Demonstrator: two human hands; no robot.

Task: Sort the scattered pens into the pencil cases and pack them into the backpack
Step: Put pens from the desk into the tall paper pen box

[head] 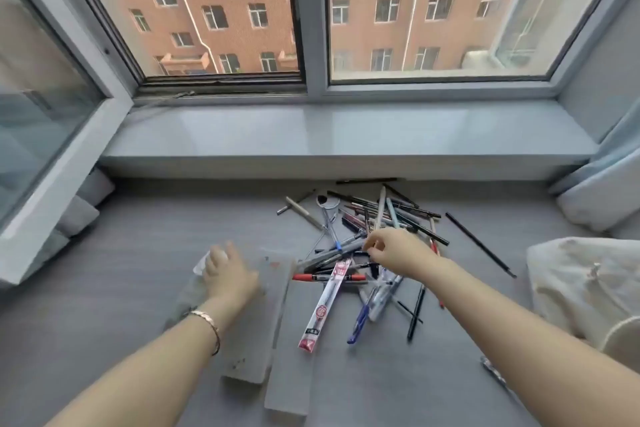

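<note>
A: Where are the pens now?

B: The pile of pens (374, 215) lies on the gray surface (138, 236), around my right grip (391, 253) and mostly at its 12 o'clock. This grip is the nearer one. Its fingers curl over the end of a gray pen (332, 253). I cannot tell if they pinch it already.

A: How does this pen lie?

B: Its long axis goes from 8 to 2 o'clock. The pencil case (249, 333) is at 8 o'clock of that grip. My left grip (228, 274) is blurred above the case, fingers loose and spread, holding nothing I can see.
</note>
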